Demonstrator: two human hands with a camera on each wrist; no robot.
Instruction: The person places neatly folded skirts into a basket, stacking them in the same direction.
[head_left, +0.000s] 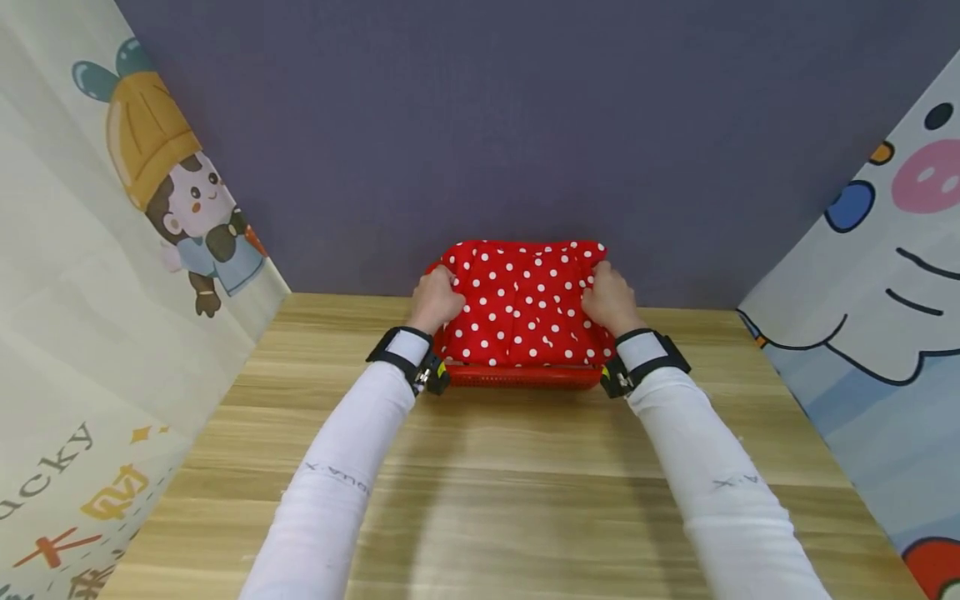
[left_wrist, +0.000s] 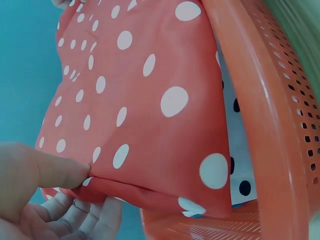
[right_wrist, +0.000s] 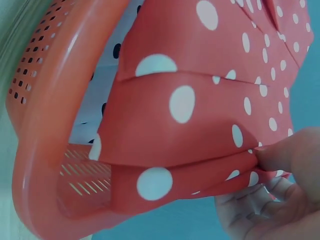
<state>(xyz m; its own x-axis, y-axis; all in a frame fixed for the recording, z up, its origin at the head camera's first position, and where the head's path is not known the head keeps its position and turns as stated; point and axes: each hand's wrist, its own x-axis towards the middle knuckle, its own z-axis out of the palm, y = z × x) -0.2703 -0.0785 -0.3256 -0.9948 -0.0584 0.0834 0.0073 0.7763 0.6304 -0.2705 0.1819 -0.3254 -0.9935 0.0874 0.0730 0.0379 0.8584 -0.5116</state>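
A folded red cloth with white polka dots (head_left: 525, 304) is held up by both hands over a red plastic basket (head_left: 525, 377). My left hand (head_left: 437, 300) pinches its left edge between thumb and fingers. On the opposite edge, my right hand (head_left: 609, 298) pinches in the same way. In the left wrist view the cloth's lower end hangs within the basket's rim (left_wrist: 260, 110). Behind it, inside the basket, shows a white cloth with black dots (left_wrist: 240, 150). How far down the red cloth reaches is hidden.
The basket stands on a wood-grain table (head_left: 510, 492), close to a dark grey-blue panel (head_left: 510, 125) at the back. Cartoon-printed sheets border the table, one on the left (head_left: 90, 292) and one on the right (head_left: 885, 333).
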